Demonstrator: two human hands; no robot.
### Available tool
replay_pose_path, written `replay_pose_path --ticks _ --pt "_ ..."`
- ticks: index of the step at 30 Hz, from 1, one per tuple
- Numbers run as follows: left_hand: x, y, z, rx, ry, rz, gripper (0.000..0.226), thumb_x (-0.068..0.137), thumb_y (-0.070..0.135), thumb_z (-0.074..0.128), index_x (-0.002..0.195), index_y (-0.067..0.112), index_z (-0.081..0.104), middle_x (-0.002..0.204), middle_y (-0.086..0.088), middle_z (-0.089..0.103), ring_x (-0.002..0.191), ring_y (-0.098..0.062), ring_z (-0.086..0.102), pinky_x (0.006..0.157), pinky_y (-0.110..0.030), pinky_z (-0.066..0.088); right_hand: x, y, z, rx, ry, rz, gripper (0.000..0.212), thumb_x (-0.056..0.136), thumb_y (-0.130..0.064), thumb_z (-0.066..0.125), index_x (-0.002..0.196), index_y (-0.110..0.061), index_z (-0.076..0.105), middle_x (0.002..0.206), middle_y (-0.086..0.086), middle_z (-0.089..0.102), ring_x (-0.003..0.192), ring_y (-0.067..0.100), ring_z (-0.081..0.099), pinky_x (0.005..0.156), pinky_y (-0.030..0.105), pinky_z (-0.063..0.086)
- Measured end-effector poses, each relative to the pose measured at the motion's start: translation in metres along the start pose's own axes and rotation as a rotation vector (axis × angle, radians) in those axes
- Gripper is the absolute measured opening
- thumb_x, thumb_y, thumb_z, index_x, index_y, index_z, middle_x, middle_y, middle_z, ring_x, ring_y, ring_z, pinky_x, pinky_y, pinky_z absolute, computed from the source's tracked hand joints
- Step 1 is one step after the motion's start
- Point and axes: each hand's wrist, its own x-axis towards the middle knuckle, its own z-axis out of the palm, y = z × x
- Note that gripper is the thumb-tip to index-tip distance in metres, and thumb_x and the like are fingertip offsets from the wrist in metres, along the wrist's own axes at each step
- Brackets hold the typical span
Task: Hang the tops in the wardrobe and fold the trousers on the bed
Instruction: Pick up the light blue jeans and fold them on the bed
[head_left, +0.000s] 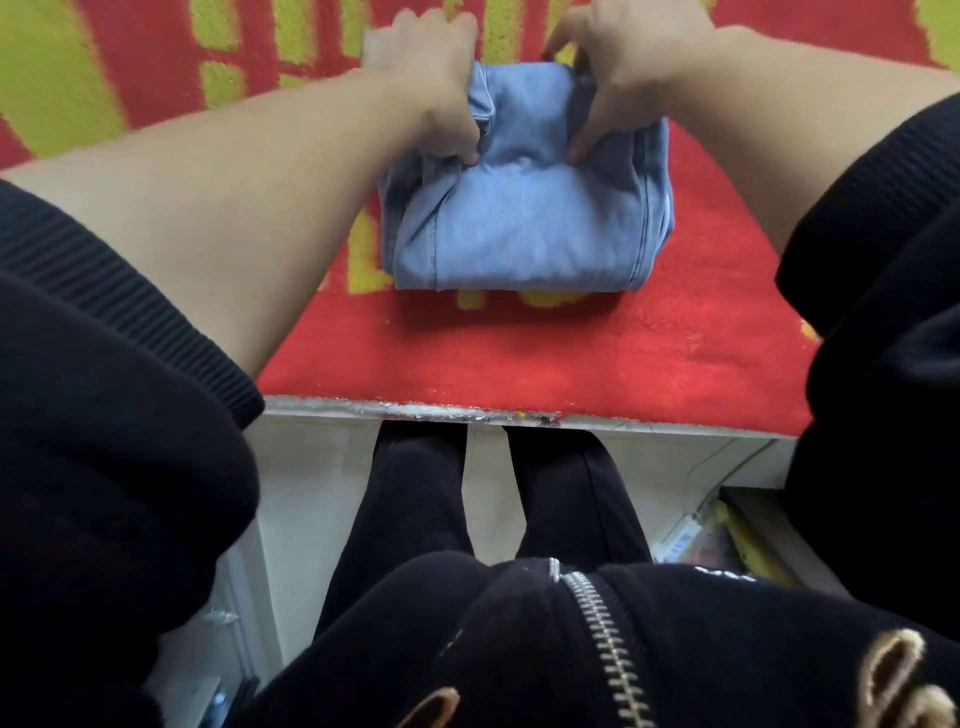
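Observation:
Light blue denim trousers (524, 218) lie folded into a compact bundle on the bed's red and yellow blanket (519, 353), close to its near edge. My left hand (431, 78) grips the bundle's far left part, fingers curled into the fabric. My right hand (618, 67) holds the far right part, thumb pressed down on top of the denim and fingers reaching behind it. The far edge of the bundle is hidden by both hands. No tops or wardrobe are in view.
The bed's white edge (415, 410) runs across below the blanket. My legs in black trousers (415, 493) stand against it on a pale floor. A box of mixed items (722, 540) sits on the floor at the right.

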Motion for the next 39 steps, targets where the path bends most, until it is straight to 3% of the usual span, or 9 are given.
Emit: replay_pose_path --ticks 5,8,12,17,20,24,28,33,39 --pt "-0.008 0.015 -0.014 -0.028 -0.099 -0.101 0.071 0.05 0.038 0.089 0.108 0.009 0.061 0.109 -0.017 0.06 0.08 -0.035 0.059 0.067 -0.041 0.05 -0.01 0.002 0.016 -0.017 0.037 0.047 0.08 0.054 -0.044 0.09 0.122 -0.015 0.06 0.111 0.015 0.062 0.105 0.038 0.058 0.074 0.041 0.043" --pt "-0.018 0.024 -0.013 -0.02 -0.104 -0.133 0.045 0.053 0.035 0.085 0.081 0.008 0.063 0.097 -0.019 0.06 0.082 -0.033 0.058 0.081 -0.045 0.053 -0.027 -0.008 0.028 -0.074 0.125 0.076 0.047 0.06 -0.014 0.078 0.103 -0.009 0.062 0.107 0.023 0.057 0.099 0.042 0.058 0.067 0.04 0.04" --pt "-0.043 0.029 0.019 0.098 0.124 -0.104 0.065 0.063 0.036 0.074 0.118 0.008 0.054 0.131 -0.022 0.042 0.126 -0.038 0.037 0.106 -0.054 0.029 -0.064 -0.023 0.057 -0.126 0.319 0.122 0.049 0.068 -0.011 0.067 0.115 -0.008 0.055 0.124 0.022 0.048 0.115 0.04 0.047 0.091 0.046 0.038" --pt "-0.13 0.035 0.068 0.008 0.419 -0.074 0.054 0.065 0.019 0.068 0.114 0.006 0.05 0.106 -0.019 0.061 0.113 -0.037 0.052 0.118 -0.054 0.013 -0.115 -0.045 0.075 -0.15 0.383 -0.004 0.057 0.067 -0.007 0.065 0.12 -0.005 0.045 0.128 0.022 0.05 0.124 0.036 0.046 0.107 0.045 0.031" --pt "-0.191 0.044 0.094 -0.059 0.404 -0.143 0.053 0.066 0.013 0.07 0.115 0.008 0.051 0.097 -0.016 0.064 0.095 -0.037 0.061 0.099 -0.045 0.038 -0.163 -0.063 0.093 -0.128 0.294 -0.065 0.062 0.079 -0.007 0.065 0.134 -0.008 0.037 0.114 0.011 0.065 0.105 0.033 0.065 0.08 0.037 0.038" --pt "-0.262 0.07 0.109 -0.093 0.333 -0.233 0.055 0.073 0.01 0.067 0.125 0.012 0.048 0.108 -0.01 0.062 0.098 -0.038 0.059 0.077 -0.041 0.043 -0.223 -0.075 0.118 -0.186 0.335 -0.108 0.067 0.088 -0.005 0.056 0.148 -0.017 0.029 0.108 0.004 0.066 0.091 0.032 0.07 0.061 0.034 0.036" --pt "-0.319 0.094 0.122 -0.115 0.375 -0.339 0.052 0.07 0.012 0.068 0.118 0.017 0.049 0.11 -0.002 0.061 0.102 -0.032 0.051 0.073 -0.037 0.037 -0.266 -0.078 0.123 -0.232 0.297 -0.182 0.036 0.09 -0.007 0.056 0.122 -0.018 0.048 0.105 0.004 0.065 0.089 0.03 0.069 0.058 0.033 0.036" --pt "-0.385 0.102 0.129 -0.075 0.596 -0.34 0.072 0.044 0.013 0.079 0.114 0.018 0.062 0.086 -0.002 0.063 0.08 -0.032 0.055 0.063 -0.035 0.038 -0.318 -0.083 0.118 -0.252 0.443 -0.299 0.052 0.084 -0.013 0.062 0.133 -0.025 0.049 0.091 0.004 0.065 0.075 0.029 0.069 0.053 0.032 0.035" --pt "-0.493 0.07 0.097 0.03 0.835 -0.405 0.073 0.042 0.021 0.079 0.115 0.019 0.067 0.081 -0.003 0.062 0.077 -0.031 0.056 0.061 -0.034 0.04 -0.377 -0.149 0.076 -0.302 0.721 -0.466 0.057 0.077 -0.009 0.066 0.13 -0.025 0.057 0.08 0.004 0.067 0.063 0.027 0.066 0.048 0.029 0.034"
